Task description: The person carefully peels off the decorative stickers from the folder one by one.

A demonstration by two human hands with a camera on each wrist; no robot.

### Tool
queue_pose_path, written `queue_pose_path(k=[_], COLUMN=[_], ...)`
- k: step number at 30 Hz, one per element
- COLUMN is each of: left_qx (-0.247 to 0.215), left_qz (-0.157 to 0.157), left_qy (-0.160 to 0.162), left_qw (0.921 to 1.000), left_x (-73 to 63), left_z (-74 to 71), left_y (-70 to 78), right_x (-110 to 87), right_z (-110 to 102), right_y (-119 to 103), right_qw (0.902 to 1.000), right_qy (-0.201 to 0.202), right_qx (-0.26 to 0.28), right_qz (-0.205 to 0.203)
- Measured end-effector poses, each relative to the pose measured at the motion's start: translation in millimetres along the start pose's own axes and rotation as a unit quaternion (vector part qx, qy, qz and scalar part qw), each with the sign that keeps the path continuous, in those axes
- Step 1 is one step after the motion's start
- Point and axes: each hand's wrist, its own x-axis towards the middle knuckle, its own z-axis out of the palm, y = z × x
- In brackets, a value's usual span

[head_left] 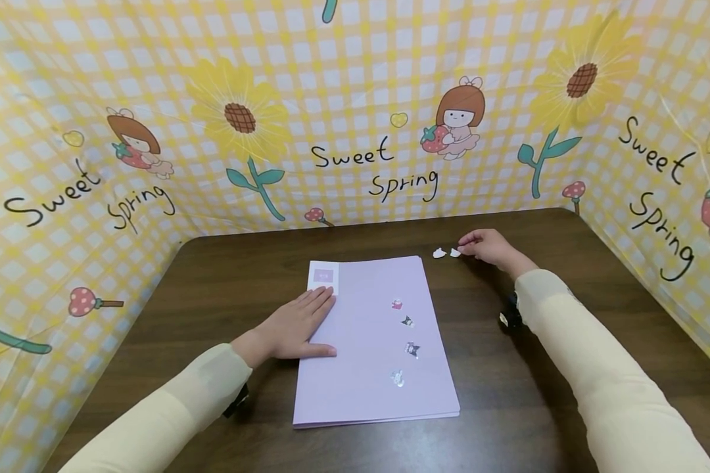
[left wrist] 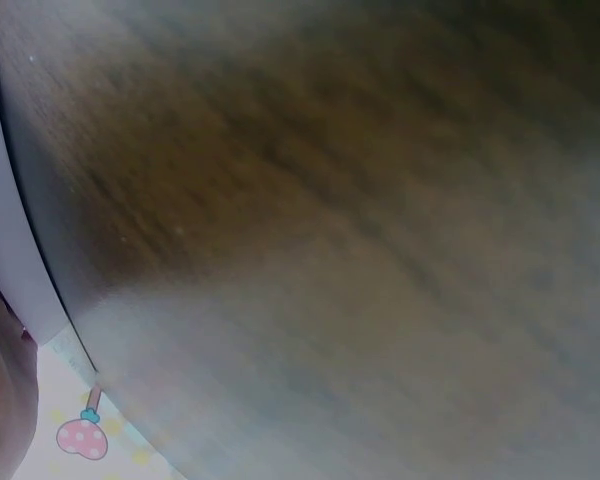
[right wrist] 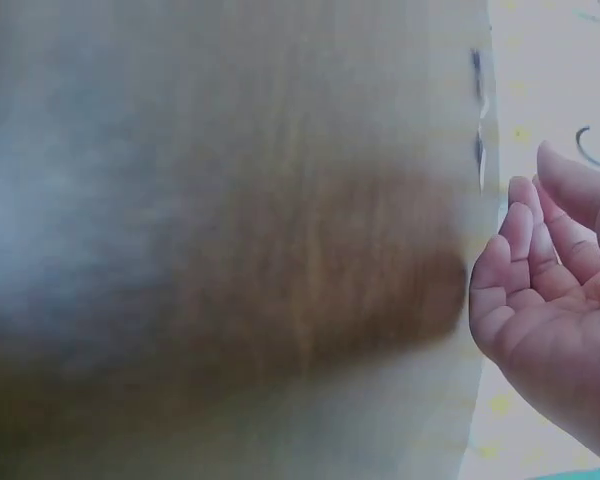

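A lilac sheet stack, like a folder or booklet point(head_left: 367, 387), lies on the table with several small cartoon stickers point(head_left: 412, 349) down its right side. My left hand point(head_left: 302, 325) rests flat on its left edge, fingers straight and thumb spread. At the back right are two small white scraps point(head_left: 440, 253). My right hand point(head_left: 491, 248) is beside the nearer scrap point(head_left: 455, 253), its fingertips right at the edge of it. In the right wrist view the fingers point(right wrist: 520, 235) are loosely bent with the thumb close above them, and nothing shows between them.
The dark wooden table point(head_left: 225, 276) ends at a yellow checked cloth point(head_left: 355, 79) that stands around its back and sides. A white label with a purple square point(head_left: 323, 275) sits at the folder's top left corner. Black wrist cameras point(head_left: 511, 316) hang under the sleeves.
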Motion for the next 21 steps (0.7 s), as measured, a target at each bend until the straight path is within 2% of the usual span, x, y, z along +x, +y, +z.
queue_pose_path(k=[6, 14, 21], left_qx=[0.005, 0.005, 0.003], left_qz=[0.001, -0.001, 0.000], left_qy=[0.002, -0.001, 0.001], left_qw=[1.0000, 1.0000, 1.0000], left_x=[0.7, -0.1, 0.2], left_z=[1.6, 0.7, 1.1], left_y=[-0.4, -0.4, -0.9], right_x=[-11.8, -33.7, -47.3], right_z=[16, 54, 84], right_y=[-8, -28, -36], right_qw=[0.9996, 0.9976, 0.9945], right_qy=[-0.010, -0.024, -0.030], right_qx=[0.011, 0.027, 0.044], right_qz=[-0.023, -0.060, -0.090])
